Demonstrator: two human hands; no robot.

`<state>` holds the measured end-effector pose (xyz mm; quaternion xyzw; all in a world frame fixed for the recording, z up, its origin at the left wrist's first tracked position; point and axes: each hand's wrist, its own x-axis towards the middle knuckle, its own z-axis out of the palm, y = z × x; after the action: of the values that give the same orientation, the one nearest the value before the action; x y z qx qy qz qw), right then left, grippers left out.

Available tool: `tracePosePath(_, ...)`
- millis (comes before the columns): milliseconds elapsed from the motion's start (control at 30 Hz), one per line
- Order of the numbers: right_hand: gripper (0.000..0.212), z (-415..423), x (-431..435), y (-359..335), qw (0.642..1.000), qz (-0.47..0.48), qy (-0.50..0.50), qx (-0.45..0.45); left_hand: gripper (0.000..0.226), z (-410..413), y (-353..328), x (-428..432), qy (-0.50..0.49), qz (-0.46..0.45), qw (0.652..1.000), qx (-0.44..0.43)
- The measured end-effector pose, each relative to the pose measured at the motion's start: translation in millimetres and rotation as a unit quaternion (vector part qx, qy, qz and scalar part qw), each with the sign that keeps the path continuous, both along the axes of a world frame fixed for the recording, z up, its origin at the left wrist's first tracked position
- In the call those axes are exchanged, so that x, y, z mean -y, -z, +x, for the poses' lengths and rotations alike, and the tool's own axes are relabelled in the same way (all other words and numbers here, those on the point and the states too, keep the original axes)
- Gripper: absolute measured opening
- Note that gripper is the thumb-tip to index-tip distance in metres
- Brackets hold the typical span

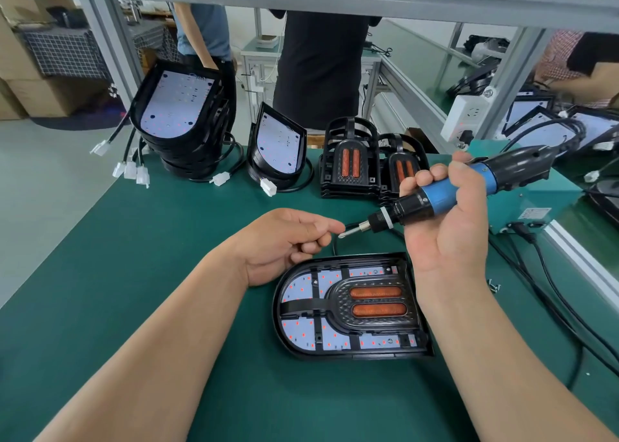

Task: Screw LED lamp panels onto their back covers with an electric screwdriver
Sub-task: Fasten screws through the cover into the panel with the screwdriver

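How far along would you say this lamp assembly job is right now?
Done: the lamp unit lies on the mat, black frame fitted over its LED panel. In hand: the right hand grips the electric screwdriver; the left hand touches its bit tip, screw unseen. Left: apparently driving screws; stacked panels and frames wait behind.

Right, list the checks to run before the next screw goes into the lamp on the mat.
1. Grip of right hand on electric screwdriver: ok.
2. Screw seated on bit: cannot tell; fingertips of left hand crowd the tip.
3. Flat seat of lamp on green mat: ok.
4. Aim of bit at a screw hole: not ok; it points sideways, off the lamp.
5. Steadying of lamp by left hand: not ok.
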<state>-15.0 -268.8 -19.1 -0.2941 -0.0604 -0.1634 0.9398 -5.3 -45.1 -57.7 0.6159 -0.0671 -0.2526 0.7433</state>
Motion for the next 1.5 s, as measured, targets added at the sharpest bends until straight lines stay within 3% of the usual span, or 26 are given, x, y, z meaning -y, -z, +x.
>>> tracePosePath(233,0.016,-0.8,-0.7,0.4,1.0,0.017,0.013,-0.006,0.011,0.6,0.3,0.0,0.018,-0.019,1.0,0.008)
tracePosePath(433,0.013,0.3,-0.5,2.0,0.999,0.021,0.02,-0.015,0.021,1.0,3.0,0.0,0.028,-0.009,0.999,0.013)
tracePosePath(1500,0.014,0.9,-3.8,6.3,0.999,0.015,0.022,-0.036,0.02,-1.9,-0.2,1.9,0.034,0.007,0.999,0.031)
